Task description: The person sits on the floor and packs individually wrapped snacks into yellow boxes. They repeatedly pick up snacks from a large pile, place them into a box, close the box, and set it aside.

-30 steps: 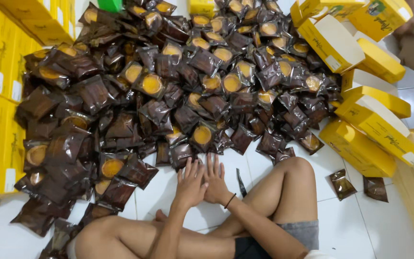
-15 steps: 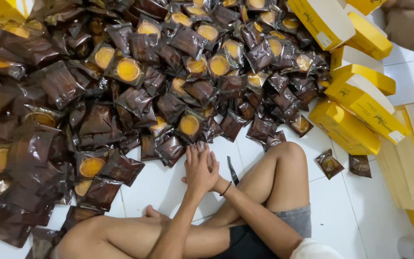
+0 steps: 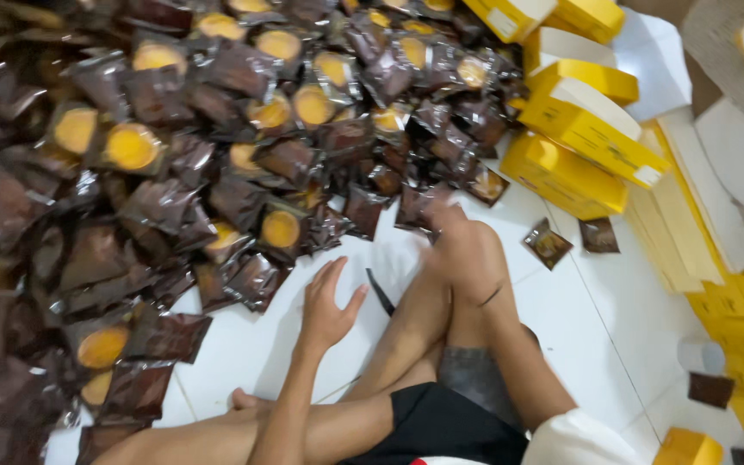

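A: Head view: a heap of dark-brown pastry packets is seen piled across the white tiled floor, with the left hand held open and empty, fingers spread, just short of the nearest packet.

B: And the right hand?

A: It is blurred over the raised knee, beside a packet at the pile's edge; whether anything is gripped cannot be told. A thin dark tool (possibly a blade) is laid on the tiles between the hands.

B: What risk is judged?

A: A finger could be nicked if that tool were brushed blindly, and glossy packets could slide. Yellow cartons are stacked at right, two stray packets near them.
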